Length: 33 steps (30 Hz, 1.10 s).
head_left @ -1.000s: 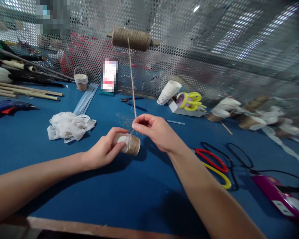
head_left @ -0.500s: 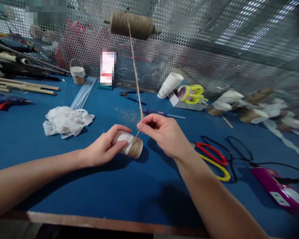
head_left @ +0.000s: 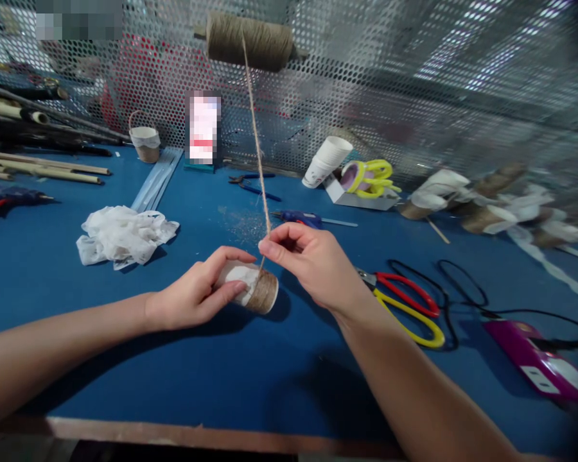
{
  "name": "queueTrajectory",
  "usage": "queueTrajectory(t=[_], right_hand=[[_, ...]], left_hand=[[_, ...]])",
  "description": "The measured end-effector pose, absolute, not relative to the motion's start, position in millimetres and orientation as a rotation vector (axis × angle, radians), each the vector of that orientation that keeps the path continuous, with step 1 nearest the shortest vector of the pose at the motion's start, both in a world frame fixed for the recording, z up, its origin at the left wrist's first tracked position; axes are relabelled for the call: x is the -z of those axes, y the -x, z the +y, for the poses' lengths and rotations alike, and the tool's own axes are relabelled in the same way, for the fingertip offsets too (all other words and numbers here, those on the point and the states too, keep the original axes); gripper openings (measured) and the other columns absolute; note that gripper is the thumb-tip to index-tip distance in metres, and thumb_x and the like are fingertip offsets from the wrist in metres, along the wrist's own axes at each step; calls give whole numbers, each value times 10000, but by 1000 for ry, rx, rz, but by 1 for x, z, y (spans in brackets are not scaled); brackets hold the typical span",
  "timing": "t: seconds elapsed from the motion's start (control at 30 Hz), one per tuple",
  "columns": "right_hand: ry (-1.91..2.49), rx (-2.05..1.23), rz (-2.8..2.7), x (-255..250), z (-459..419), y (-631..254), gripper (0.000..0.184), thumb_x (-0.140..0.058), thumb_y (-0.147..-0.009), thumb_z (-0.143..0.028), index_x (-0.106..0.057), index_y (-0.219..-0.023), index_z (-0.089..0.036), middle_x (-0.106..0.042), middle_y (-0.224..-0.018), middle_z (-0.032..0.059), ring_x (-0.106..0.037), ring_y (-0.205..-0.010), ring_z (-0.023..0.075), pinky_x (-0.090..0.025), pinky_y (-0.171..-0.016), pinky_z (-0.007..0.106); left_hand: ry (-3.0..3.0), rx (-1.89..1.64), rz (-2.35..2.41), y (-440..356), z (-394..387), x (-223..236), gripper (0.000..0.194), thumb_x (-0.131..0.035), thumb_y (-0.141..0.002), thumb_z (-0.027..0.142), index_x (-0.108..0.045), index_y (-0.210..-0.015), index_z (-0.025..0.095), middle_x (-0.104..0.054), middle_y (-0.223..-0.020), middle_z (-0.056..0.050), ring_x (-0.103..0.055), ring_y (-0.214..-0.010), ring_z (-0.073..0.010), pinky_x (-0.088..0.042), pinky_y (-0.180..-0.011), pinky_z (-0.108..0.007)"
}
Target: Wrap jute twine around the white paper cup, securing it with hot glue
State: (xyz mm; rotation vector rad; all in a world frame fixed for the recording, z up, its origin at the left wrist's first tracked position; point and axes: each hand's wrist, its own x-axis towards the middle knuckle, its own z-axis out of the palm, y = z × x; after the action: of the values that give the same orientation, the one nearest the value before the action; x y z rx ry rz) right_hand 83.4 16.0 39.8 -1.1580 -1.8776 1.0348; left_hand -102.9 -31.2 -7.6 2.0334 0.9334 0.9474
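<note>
My left hand [head_left: 192,294] is wrapped round a small white paper cup [head_left: 250,285] lying on its side just above the blue table [head_left: 212,378]. The cup's far end is wound with brown twine. My right hand [head_left: 313,263] pinches the taut twine strand [head_left: 256,141] right beside the cup. The strand runs up to a big twine spool [head_left: 250,40] hung on a rod at the perforated metal screen [head_left: 414,77].
Red-and-yellow scissors [head_left: 404,303] lie just right of my right wrist, with black cables and a purple device [head_left: 539,366] beyond. A crumpled white cloth [head_left: 122,232] lies left. Glue gun [head_left: 301,219], pliers, stacked paper cups [head_left: 326,160], a small basket [head_left: 144,141] and sticks sit further back.
The cup in my left hand has turned a little and my right hand has shifted slightly along the strand, staying pinched on it. The view has tilted slightly downward.
</note>
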Motion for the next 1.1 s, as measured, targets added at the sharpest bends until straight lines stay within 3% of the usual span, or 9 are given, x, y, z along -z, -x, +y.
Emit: queueTrajectory(t=[0.33,0.53,1.1], right_hand=[[1198,-1042,-1872,-34,18,-84,212,-658,-723,-377,-592,-683,-179,-588,-651,-8,-504,-596,120,-426,-591,274],[1216,-1179,-1842,-32,18,-83,224,-637,-734,-391,-585,-699,-176,-575,-656,-13,-491,-591,113,-406,-588,272],[1171,-1296,-1838,-29,15,-80,230,-624,-750,-391,-562,-699,-175,-536,-663,-25,-467,-606,108,-378,-583,257]], left_hand=[[-2063,-965,926,104,-32,9,264,-420,-908,235,-403,-1162,165,-596,-861,-45,-558,-672,-136,-426,-557,-223],[-2159,-1043,857,105,-33,11,268,-434,-902,191,-395,-1168,183,-590,-1013,-75,-586,-771,-144,-465,-675,-247],[-2308,-1140,802,106,-34,8,244,-438,-884,144,-414,-1124,182,-588,-847,-33,-509,-559,-84,-430,-536,-180]])
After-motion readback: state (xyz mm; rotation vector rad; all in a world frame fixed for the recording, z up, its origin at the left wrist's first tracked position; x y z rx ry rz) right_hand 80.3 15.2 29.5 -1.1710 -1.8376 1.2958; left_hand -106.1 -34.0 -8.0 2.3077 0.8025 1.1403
